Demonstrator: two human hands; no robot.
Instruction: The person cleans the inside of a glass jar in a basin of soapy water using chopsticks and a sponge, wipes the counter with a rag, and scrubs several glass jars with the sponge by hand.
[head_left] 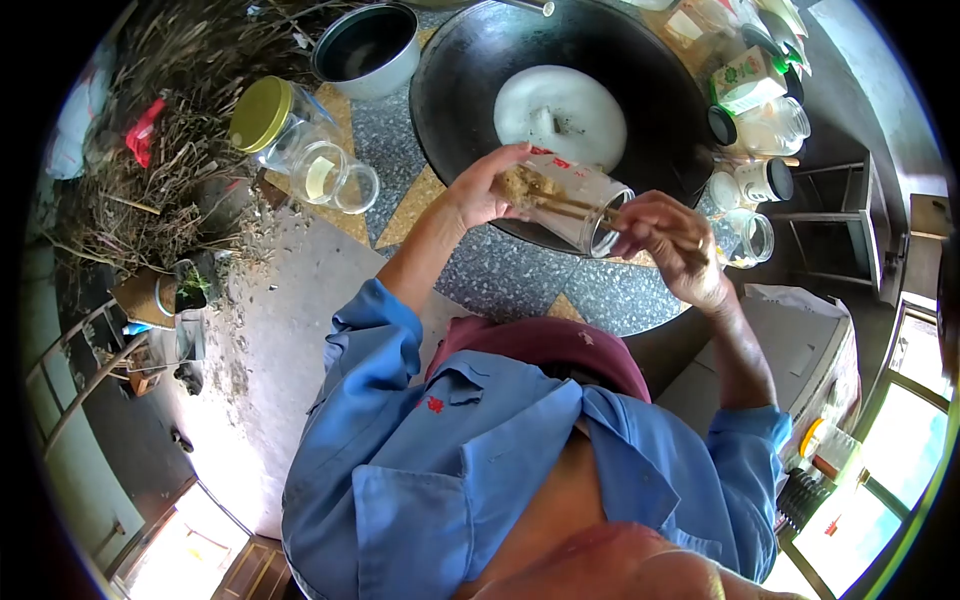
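Note:
A clear glass jar (590, 190) with red print lies tilted over the near rim of a large black wok (450, 110). My left hand (485, 187) is closed around its base end. A tan, fibrous-looking wad (527, 187) shows at that end, seemingly inside the glass. My right hand (672, 240) is closed on thin brown chopsticks (570, 207) that reach in through the jar's mouth. White, foamy liquid (560, 105) with dark specks fills the bottom of the wok, just beyond the jar.
Left of the wok stand a pot (385, 72), a jar with a yellow-green lid (262, 115) and an uncapped jar (335, 178). Along the right rim are a carton (748, 82) and several jars (742, 238). Dry twigs (200, 110) heap at far left.

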